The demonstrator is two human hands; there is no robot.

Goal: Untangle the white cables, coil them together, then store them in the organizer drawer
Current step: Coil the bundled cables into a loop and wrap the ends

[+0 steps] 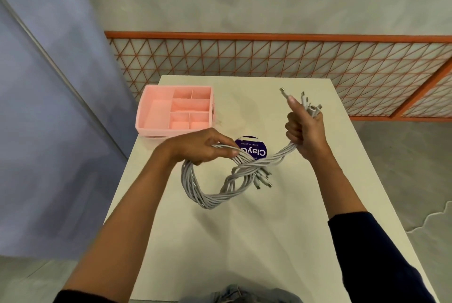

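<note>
A bundle of several white cables (212, 198) hangs in a loose loop above the white table (281, 229). My left hand (203, 146) grips the loop at its upper left, fingers curled round the strands. My right hand (304, 129) is raised higher and grips the bundle near one end, with several plugs (309, 104) sticking out above its fist. The other plug ends (263, 181) dangle below the crossing of the loop. The pink organizer (144, 117), with several open compartments, stands at the table's far left corner, apart from both hands.
A round purple sticker (254, 147) lies on the table behind the cables. An orange mesh fence (269, 58) runs beyond the table's far edge. A blue-grey wall panel (49, 107) stands to the left. The table edge drops off close to the organizer's left side.
</note>
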